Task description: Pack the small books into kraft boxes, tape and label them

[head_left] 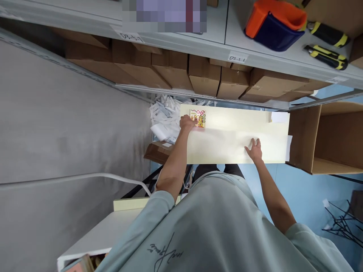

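A long cream board lies in front of me below the shelf. A large translucent sheet covers its near half. My left hand rests at the board's left end, fingers curled against a small colourful card with red and yellow print. My right hand lies flat on the translucent sheet, fingers spread. A small white slip sits at the board's far right corner.
Brown cartons fill the shelf behind the board. An open cardboard box stands at the right. White packets are heaped at the left. On the top shelf are an orange-blue tape dispenser and two yellow-black utility knives.
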`<state>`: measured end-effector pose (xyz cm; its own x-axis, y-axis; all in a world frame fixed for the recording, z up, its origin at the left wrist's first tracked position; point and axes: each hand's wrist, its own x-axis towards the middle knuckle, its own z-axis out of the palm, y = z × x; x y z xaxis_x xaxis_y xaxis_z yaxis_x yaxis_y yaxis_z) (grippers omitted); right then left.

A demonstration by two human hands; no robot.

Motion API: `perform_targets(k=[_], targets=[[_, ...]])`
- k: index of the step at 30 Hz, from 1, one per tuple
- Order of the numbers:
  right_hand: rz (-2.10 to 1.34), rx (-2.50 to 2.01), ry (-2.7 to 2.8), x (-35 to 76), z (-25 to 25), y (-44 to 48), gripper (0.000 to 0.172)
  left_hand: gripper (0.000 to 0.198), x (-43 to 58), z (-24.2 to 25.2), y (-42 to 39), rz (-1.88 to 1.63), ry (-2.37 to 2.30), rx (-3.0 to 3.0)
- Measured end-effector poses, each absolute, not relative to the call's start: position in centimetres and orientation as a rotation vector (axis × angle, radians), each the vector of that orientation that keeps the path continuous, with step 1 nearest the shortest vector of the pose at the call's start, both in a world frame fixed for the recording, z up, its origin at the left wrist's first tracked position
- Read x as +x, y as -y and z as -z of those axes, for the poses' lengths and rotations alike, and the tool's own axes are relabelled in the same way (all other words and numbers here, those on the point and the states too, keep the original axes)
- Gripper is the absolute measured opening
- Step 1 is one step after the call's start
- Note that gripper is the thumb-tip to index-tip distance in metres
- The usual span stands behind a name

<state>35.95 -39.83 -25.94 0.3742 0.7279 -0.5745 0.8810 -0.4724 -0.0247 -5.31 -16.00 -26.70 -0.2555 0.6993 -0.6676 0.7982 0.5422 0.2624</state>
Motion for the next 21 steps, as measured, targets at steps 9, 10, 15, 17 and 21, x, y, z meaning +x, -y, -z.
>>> perform_targets(k=[9, 10, 15, 17, 21], targets=[[0.975, 2.627, -1.460, 34.0, 25.2, 39.9, 0.088, 0.025, 0.4, 19.5, 16.8, -0.602, -1.801, 1.537], [1.061, 2.721, -1.449, 34.0, 24.8, 39.7, 0.090, 0.033, 2.0, 18.5, 17.7, -0.695, -1.712, 1.478], [2.096, 3.116, -1.152, 36.5, 21.0, 39.7, 0.092, 0.063, 13.3, 16.8, 25.5, -0.713, -1.208, 1.103], [2.499, 3.050, -1.001, 38.7, 19.5, 40.8, 0.086, 0.064, 18.7, 17.7, 29.5, -0.571, -1.160, 1.043], [2.355, 3.254, -0.813, 45.1, 19.0, 43.7, 0.070, 0.047, 28.5, 21.2, 35.9, -0.332, -1.174, 1.013]])
